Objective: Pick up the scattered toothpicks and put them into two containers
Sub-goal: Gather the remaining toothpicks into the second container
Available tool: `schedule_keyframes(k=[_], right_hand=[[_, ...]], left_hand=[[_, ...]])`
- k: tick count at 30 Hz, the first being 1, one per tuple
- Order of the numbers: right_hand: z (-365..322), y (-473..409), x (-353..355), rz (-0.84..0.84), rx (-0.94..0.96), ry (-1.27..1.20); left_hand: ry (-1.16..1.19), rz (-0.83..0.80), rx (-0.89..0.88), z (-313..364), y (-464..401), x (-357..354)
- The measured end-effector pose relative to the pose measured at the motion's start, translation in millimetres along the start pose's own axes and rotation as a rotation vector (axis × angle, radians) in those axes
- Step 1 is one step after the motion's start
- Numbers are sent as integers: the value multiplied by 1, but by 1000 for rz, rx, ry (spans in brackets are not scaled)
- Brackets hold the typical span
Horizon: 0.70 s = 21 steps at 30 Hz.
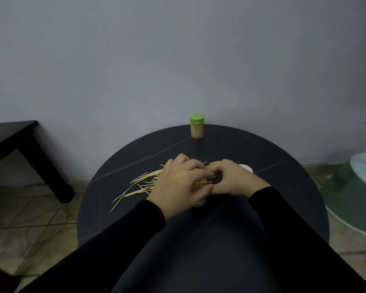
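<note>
Left hand [181, 182] grips open toothpick container [199, 187]; right hand [234, 179] touching it, fingers pinch toothpick [212, 177]. Scattered toothpicks [140, 185] left of container.

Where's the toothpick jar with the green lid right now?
In the head view, the green-lidded jar stands upright at the round table's far edge, beside the wall, beyond both hands.

2 long black sleeves [283, 218] reach to the wrists; each hand [178, 182] is bare, without rings.
</note>
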State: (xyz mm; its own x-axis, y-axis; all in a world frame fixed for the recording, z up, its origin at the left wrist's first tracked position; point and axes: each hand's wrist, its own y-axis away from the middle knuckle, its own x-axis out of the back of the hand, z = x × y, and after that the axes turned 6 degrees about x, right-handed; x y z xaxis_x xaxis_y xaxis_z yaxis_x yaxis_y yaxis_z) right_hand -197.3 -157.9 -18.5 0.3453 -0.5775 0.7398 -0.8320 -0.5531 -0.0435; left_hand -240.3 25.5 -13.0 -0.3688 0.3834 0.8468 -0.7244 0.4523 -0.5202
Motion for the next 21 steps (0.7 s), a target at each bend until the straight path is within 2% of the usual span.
schedule_keyframes(k=[6,10,13,16,19,21], right_hand=[[-1,1,0,-5,43,-39],[-2,2,-1,16,40,-50],[-4,3,1,20,43,-49],[-5,4,1,13,38,-51],[-4,3,1,9,17,-53],[-3,3,0,10,20,-54]], left_hand=[[85,-66,76,2,-8,2],[422,16,291,-6,-8,4],[676,140,473,-9,-8,6],[864,238,569,-10,-8,8],[842,204,556,-16,-4,9],[637,137,476,-23,2,5]])
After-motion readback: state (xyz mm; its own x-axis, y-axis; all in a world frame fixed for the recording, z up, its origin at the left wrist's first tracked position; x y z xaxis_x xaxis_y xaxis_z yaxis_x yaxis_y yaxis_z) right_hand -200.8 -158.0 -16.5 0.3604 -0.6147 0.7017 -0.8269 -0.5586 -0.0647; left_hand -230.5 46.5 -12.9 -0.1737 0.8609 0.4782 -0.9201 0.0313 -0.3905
